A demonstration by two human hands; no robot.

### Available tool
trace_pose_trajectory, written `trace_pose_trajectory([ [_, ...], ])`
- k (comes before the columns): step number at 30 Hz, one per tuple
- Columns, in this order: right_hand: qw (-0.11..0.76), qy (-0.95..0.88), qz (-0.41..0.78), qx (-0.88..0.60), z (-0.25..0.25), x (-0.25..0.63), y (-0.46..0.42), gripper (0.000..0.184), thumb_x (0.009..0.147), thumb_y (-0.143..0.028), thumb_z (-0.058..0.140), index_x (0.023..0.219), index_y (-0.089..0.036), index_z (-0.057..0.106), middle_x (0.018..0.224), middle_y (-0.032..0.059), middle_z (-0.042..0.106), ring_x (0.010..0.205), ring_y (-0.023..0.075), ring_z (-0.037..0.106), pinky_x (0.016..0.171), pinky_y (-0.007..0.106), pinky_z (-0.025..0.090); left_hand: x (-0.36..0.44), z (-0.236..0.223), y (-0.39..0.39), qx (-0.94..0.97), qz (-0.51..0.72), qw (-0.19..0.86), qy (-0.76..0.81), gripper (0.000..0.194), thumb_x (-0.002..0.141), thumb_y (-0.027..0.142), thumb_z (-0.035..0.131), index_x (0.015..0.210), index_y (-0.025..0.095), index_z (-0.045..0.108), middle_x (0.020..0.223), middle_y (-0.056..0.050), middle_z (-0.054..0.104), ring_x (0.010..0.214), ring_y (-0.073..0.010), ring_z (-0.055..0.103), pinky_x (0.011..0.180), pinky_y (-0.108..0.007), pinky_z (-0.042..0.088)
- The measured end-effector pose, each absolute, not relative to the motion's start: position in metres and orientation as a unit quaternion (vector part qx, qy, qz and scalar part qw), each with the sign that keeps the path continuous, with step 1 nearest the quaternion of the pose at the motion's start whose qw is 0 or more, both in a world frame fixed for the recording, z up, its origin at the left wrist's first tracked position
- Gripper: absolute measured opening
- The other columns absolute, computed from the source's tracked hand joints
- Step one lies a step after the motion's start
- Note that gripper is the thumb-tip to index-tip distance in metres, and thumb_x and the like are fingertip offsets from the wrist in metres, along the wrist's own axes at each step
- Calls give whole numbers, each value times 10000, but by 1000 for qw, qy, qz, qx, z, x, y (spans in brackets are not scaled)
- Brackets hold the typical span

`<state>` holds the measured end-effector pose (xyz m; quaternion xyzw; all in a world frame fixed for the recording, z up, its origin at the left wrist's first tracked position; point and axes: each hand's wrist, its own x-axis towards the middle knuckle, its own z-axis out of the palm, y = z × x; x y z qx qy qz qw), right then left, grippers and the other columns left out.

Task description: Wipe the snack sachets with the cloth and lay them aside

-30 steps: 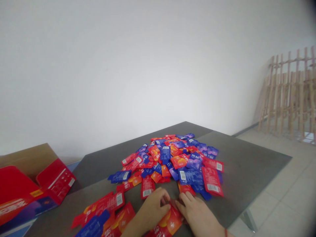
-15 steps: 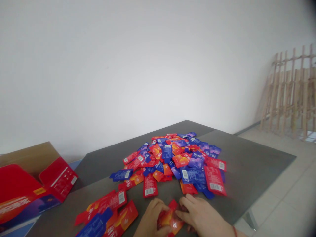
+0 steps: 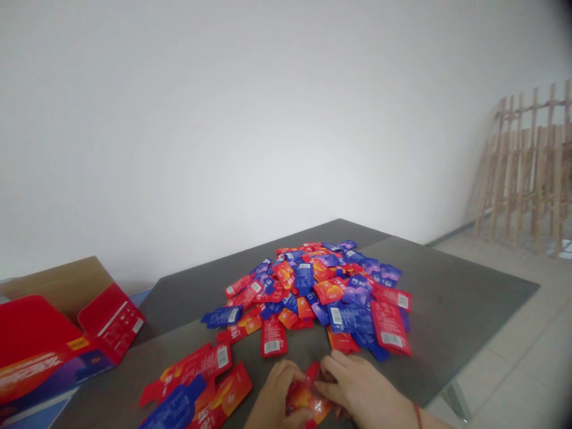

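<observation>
Between my two hands, low in the head view, is a red and orange sachet [image 3: 311, 398]. My left hand [image 3: 277, 394] grips its left side, with thumb and fingers curled round the edge. From the right, my right hand [image 3: 353, 381] pinches the upper right part of the same sachet; some of its fingertips are hidden. Just beyond my hands spreads a heap of red and blue sachets [image 3: 330, 292]. A red sachet [image 3: 273, 337] with a barcode lies flat in front of my left hand.
Left of my hands lies a smaller group of red sachets with a blue sachet [image 3: 174, 406] on top. An open red cardboard box [image 3: 40, 363] stands at the far left. The grey table [image 3: 469, 286] meets a white wall behind. Wooden frames [image 3: 527, 173] lean at the right.
The view has shifted very slightly, so everything sits a little further right. Both hands keep hold of the red sachet, with only slight finger movement.
</observation>
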<state>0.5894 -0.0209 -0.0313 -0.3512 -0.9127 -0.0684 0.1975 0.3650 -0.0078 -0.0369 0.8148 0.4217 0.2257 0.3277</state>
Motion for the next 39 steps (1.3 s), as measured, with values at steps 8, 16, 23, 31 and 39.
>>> trace_pose_trajectory([
  [8,206,-891,-71,-399,-35,578,-14,119,834,-251,728,907,-237,634,896,-5,536,806,184,493,559,330,299,365,-37,-6,815,227,334,414,337,616,77,659,900,205,530,1012,-33,550,973,-215,513,894,-339,395],
  [16,216,-907,-58,-357,-31,587,-26,98,863,-292,699,903,-236,629,906,-10,551,801,169,502,569,303,344,363,-40,-5,823,226,331,404,381,615,66,671,949,209,555,1035,-34,563,992,-218,526,903,-338,400],
  [23,230,-885,-64,-400,-44,584,-19,182,773,-266,786,869,-242,632,880,-12,533,788,180,500,551,325,303,362,-40,-4,824,225,326,405,336,646,124,702,932,211,551,1037,-40,566,986,-220,520,898,-342,406],
  [31,220,-898,-64,-376,-38,581,-20,160,802,-289,765,874,-235,632,893,-14,538,790,170,494,547,323,303,362,-42,-3,830,231,322,393,330,669,149,698,965,217,567,1056,-45,572,1000,-224,519,910,-352,409],
  [39,209,-886,-64,-409,-35,582,-16,98,820,-237,743,840,-230,647,872,-11,547,771,167,498,542,327,300,362,-40,-5,825,232,326,400,351,633,95,679,936,213,548,1044,-38,565,981,-212,520,900,-340,405],
])
